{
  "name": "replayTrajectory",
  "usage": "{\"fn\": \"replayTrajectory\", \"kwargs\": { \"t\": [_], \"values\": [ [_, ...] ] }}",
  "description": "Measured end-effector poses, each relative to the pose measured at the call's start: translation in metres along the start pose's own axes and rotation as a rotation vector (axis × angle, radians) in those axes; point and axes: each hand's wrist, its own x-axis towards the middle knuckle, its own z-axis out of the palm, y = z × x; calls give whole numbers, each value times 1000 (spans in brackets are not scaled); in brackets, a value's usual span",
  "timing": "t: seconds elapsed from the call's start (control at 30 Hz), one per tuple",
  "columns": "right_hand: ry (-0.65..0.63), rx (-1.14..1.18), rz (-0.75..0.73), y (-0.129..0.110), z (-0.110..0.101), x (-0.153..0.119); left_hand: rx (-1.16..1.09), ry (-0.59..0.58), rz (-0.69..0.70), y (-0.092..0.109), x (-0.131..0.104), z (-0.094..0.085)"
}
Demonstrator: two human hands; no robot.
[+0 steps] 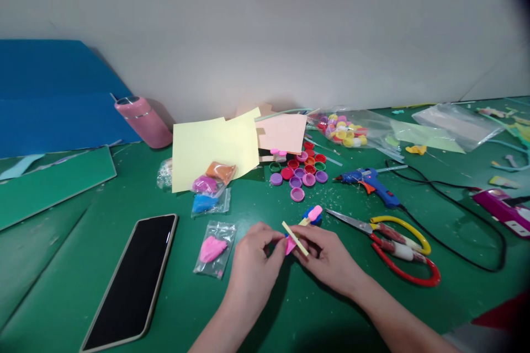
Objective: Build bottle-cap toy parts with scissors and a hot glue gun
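Observation:
Both hands meet over the green table around a small craft piece [295,239], made of narrow pale yellow strips with bright pink bits that look like clay. My left hand [257,258] pinches its pink side between thumb and fingertips. On the other side my right hand [327,256] grips it, fingers curled round the strips; its inner fingertips are partly hidden. Just beyond the right fingers, a rounded pink tip [315,213] lies over a dark blue round piece [308,214]; whether it joins the held piece I cannot tell. A bag of pink clay [213,249] lies left of my left hand.
Red-and-yellow-handled scissors [397,242] lie at right, below a blue glue gun [370,181] with a trailing black cord. Coloured bottle caps [297,194] cluster ahead. A phone [130,281] lies at left. Farther back are yellow paper [207,146] and a pink flask [144,124].

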Motion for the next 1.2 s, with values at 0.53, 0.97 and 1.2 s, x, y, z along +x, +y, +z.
{"fn": "replayTrajectory", "kwargs": {
  "t": [0.53, 0.97, 1.2],
  "values": [
    [5, -19, -11, 0, -1, -1, -279, 65, -8, -20, -20, 10],
    [13, -34, -16, -1, 0, -1, -432, 161, -126, -16, -27, 15],
    [17, -28, -15, 3, 1, -2, -442, 311, -146, -16, -54, 43]
  ]
}}
